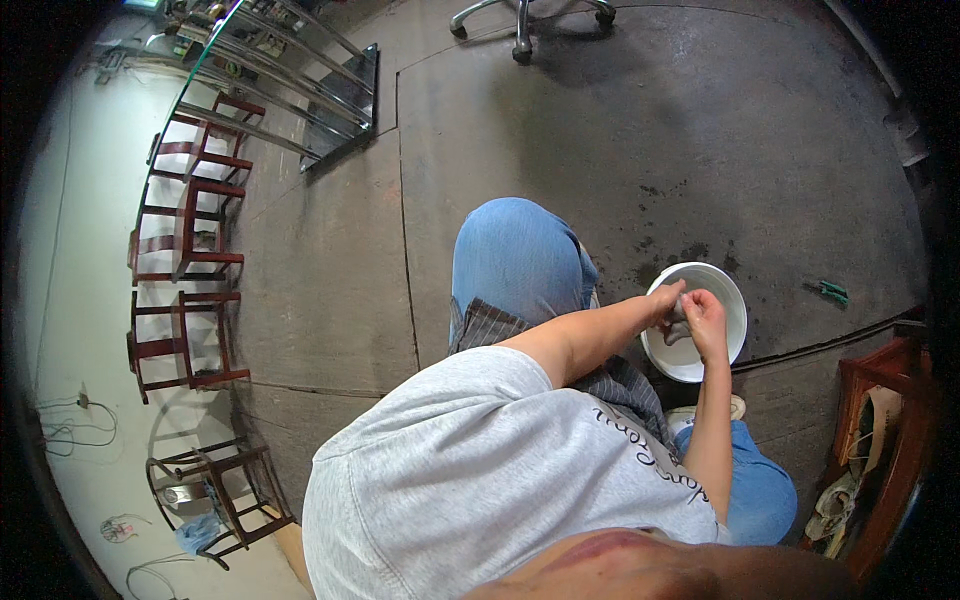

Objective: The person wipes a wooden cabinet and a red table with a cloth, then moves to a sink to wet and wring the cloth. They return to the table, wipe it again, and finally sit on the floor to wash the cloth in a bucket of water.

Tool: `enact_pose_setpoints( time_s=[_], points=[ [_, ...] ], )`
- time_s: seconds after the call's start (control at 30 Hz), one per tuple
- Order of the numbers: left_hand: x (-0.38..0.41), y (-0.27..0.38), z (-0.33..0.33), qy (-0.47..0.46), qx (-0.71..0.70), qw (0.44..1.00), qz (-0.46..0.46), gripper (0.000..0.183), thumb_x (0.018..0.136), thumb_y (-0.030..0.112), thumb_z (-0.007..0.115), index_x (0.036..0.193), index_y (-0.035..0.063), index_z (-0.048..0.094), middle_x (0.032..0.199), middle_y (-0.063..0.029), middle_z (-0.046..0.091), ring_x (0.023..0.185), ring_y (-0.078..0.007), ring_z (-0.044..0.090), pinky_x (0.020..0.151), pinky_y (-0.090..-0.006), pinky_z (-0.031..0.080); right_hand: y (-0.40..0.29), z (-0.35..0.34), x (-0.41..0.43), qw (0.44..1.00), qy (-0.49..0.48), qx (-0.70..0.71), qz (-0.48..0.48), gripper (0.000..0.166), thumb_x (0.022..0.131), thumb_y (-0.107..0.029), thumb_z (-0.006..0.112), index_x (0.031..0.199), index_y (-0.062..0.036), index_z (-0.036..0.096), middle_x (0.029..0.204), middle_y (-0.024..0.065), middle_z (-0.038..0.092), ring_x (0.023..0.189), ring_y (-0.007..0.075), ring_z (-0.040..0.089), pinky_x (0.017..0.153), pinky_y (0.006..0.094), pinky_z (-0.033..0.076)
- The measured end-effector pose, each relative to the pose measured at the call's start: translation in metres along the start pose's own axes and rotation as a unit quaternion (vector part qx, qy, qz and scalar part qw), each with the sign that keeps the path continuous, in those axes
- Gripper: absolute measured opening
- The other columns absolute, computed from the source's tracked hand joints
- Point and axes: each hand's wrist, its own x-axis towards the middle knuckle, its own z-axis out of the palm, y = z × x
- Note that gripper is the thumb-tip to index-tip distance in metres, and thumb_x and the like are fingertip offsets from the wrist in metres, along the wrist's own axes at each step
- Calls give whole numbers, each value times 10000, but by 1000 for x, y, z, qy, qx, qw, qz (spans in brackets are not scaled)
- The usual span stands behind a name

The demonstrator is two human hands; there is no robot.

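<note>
Low over a white plastic bucket [736, 294] on the dark floor, my two hands are close together, holding a wet-looking grey cloth [677, 332]. My left hand [664, 298] grips its upper part from the left, partly hidden behind the cloth and my other hand. With bent fingers, my right hand [706, 319] pinches the cloth from the right. The cloth's lower end hangs bunched inside the bucket opening. Whatever lies at the bottom of the bucket is hard to make out. Dark wet spots [697, 251] mark the floor beside the bucket.
A small green object [833, 292] lies right of the bucket. Wooden furniture [862, 375] with shoes stands at lower right. Red-brown wooden chairs [214, 257] line the left wall. A glass-topped table with metal legs [285, 94] is upper left, a wheeled chair base [523, 30] at top.
</note>
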Motion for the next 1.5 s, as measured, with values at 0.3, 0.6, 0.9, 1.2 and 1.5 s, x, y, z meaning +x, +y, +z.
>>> enact_pose_setpoints(
  time_s=[0.3,0.6,0.9,1.2,1.5],
  points=[
    [-23,3,36,-209,-213,954,24,476,892,469,285,967,79,548,1027,-149,543,902,-290,519,804,-423,398,-55,35,-35,946,165,-260,-103,244,873,-226,461,871,0,556,806,184,598,740,306,581,683,360,448],
    [-79,15,74,-3,-193,981,17,421,857,395,391,900,12,560,770,-124,561,741,-251,539,670,-399,439,19,-5,-27,896,276,-345,-31,283,887,-289,401,811,-44,518,724,201,574,668,399,541,567,459,411],
    [-51,4,46,174,172,948,201,432,787,364,525,1023,3,496,904,-159,579,815,-241,555,699,-364,436,102,-28,-24,909,250,-326,72,266,886,-255,423,822,-19,526,759,200,579,696,375,540,618,421,414],
    [-5,-10,4,155,199,952,172,357,749,327,559,901,9,617,708,-102,592,646,-219,570,587,-363,441,169,-23,-7,920,200,-301,150,283,752,-128,571,986,13,497,915,202,576,836,350,557,713,409,435],
    [-22,7,17,78,131,986,70,379,803,303,525,1047,17,577,746,-71,565,599,-180,511,494,-347,415,207,13,-3,952,-78,-119,272,253,668,-157,669,794,50,597,755,200,606,757,333,592,695,387,463]
  ],
)
